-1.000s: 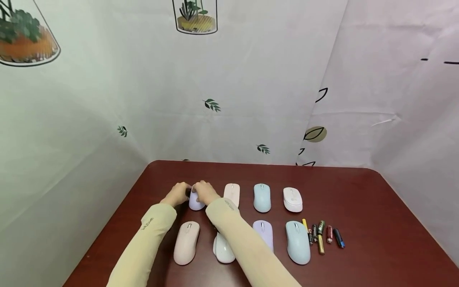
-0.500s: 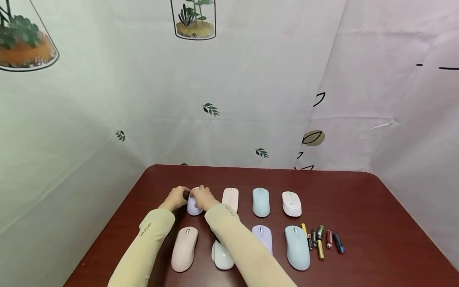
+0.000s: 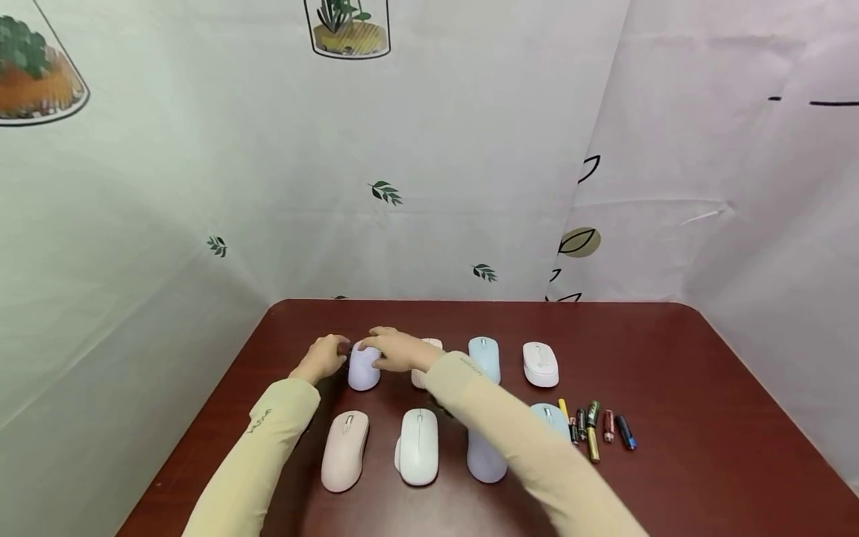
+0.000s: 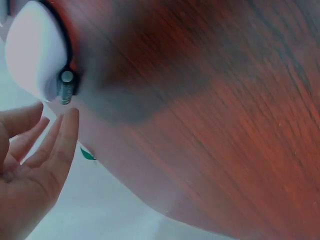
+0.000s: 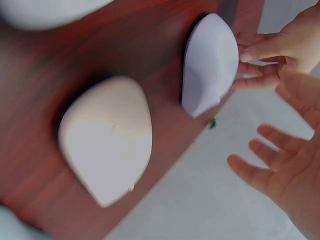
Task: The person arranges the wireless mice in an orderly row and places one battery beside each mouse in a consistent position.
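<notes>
A light purple mouse (image 3: 363, 367) lies at the back left of the table, between both hands. Close to its left side is my left hand (image 3: 321, 358), its fingers relaxed and pinching nothing. The left wrist view has a small dark cylinder with a round grey end (image 4: 67, 87), battery-like, against the mouse's edge, just past the left fingertips. My right hand (image 3: 400, 349) hovers at the mouse's right side. In the right wrist view, the right hand's fingers (image 5: 280, 160) are spread and apart from the mouse. A beige-pink mouse (image 5: 107, 140) is partly behind that hand in the head view.
On the red-brown table (image 3: 429, 514) stand a light blue mouse (image 3: 485, 358), a white mouse (image 3: 540, 364), a front beige-pink mouse (image 3: 345, 451), a front white mouse (image 3: 419, 447) and a partly hidden purple one (image 3: 486, 456). Several coloured batteries (image 3: 593, 431) lie at right.
My right hand has loosened from the purple mouse, its forearm swinging right and uncovering the front white mouse. My left hand has eased slightly away from the mouse. The head view has shifted a little.
</notes>
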`<state>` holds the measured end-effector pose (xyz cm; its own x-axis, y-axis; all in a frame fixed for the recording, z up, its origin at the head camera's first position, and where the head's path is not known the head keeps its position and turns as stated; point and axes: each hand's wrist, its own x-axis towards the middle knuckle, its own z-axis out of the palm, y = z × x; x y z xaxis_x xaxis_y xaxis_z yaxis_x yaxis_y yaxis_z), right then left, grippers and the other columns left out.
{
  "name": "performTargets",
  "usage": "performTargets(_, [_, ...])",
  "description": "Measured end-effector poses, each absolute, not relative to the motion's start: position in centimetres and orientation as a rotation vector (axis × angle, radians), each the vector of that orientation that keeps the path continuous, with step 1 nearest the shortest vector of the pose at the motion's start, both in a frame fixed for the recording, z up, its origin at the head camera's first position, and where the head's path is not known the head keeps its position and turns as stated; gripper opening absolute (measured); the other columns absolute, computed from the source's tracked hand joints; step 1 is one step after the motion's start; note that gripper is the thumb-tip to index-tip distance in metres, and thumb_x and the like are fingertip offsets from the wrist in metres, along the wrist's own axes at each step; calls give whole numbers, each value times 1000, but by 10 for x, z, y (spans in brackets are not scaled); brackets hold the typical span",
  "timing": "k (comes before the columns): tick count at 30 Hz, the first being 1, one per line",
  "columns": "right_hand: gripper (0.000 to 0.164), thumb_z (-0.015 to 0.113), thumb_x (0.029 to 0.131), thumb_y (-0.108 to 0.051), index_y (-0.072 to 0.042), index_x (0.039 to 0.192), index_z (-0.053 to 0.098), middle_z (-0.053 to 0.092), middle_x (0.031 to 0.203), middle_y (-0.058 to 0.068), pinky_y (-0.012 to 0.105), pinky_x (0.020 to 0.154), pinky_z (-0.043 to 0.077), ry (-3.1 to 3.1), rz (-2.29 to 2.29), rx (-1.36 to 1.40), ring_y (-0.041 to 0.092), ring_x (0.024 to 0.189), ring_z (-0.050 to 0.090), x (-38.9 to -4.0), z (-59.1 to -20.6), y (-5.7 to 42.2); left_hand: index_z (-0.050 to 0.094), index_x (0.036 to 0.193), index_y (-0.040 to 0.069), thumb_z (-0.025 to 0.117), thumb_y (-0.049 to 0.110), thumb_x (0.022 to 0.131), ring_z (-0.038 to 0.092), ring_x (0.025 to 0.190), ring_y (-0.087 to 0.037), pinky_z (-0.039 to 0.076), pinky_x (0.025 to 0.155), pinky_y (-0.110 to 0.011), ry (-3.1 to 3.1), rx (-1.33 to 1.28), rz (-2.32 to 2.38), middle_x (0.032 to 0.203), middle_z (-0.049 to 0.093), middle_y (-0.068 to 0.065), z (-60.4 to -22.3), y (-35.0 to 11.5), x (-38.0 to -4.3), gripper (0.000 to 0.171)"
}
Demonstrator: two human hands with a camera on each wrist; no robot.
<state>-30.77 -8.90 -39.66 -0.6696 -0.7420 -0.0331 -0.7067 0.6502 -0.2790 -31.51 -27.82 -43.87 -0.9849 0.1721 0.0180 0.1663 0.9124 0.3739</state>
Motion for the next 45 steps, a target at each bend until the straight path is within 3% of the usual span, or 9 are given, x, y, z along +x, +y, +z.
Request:
performTargets(9, [28, 55, 95, -16, -8, 121, 60, 47, 141, 14, 42, 111, 32, 2637, -527, -1455, 30, 140, 32, -289, -377, -15, 61, 118, -4, 59, 6, 89, 63, 91, -32, 50, 76, -45, 3136, 397, 958, 102, 66, -22, -405, -262, -300, 31])
performTargets(14, [21, 57, 93, -14, -6, 112, 63, 53, 134, 17, 44, 107, 37, 2672, -624, -1629, 33, 134, 40, -265, -380, 20, 62, 119, 1, 61, 10, 90, 63, 94, -30, 51, 78, -43, 3172, 524, 1171, 109, 65, -21, -389, -240, -275, 30])
performTargets(18, [22, 59, 92, -13, -10, 113, 63, 54, 134, 14, 43, 104, 40, 2753, -759, -1649, 31, 131, 45, -250, -381, 50, 66, 113, 2, 61, 8, 90, 64, 97, -28, 53, 80, -43, 3177, 732, 1258, 108, 67, -16, -380, -216, -254, 24])
performTargets(26, [29, 61, 90, -8, -10, 119, 62, 53, 135, 13, 47, 101, 41, 2974, -1056, -1273, 29, 131, 44, -240, -383, 114, 71, 97, 5, 62, 5, 88, 65, 82, -18, 53, 69, -27, 3031, 926, 1373, 94, 71, -7, -393, -151, -244, 13])
performTargets(27, [29, 61, 90, -8, -9, 119, 62, 53, 135, 12, 48, 101, 41, 2985, -1077, -1228, 29, 131, 44, -239, -384, 120, 71, 96, 6, 63, 6, 88, 65, 80, -18, 51, 73, -25, 3016, 932, 1361, 93, 71, -7, -396, -143, -244, 12])
performTargets(30, [29, 60, 91, -8, -8, 120, 61, 52, 135, 14, 49, 98, 43, 3036, -1089, -1172, 31, 130, 45, -236, -386, 133, 71, 94, 5, 64, 7, 87, 65, 76, -17, 52, 73, -26, 2985, 1004, 1311, 91, 71, -7, -401, -118, -245, 10])
performTargets(38, [23, 60, 89, -2, -6, 112, 64, 59, 126, 16, 51, 94, 44, 3203, -1178, -974, 35, 123, 50, -231, -403, 160, 70, 98, 11, 63, 15, 90, 65, 85, -12, 51, 72, -22, 2971, 1133, 975, 91, 69, 0, -398, -68, -246, 12])
performTargets(45, [21, 61, 87, 1, -5, 107, 65, 63, 119, 17, 51, 88, 45, 3283, -1184, -845, 34, 113, 57, -221, -413, 179, 71, 89, 15, 62, 11, 84, 54, 58, -4, 38, 52, -15, 3044, 1200, 647, 71, 66, 6, -400, -35, -258, 11])
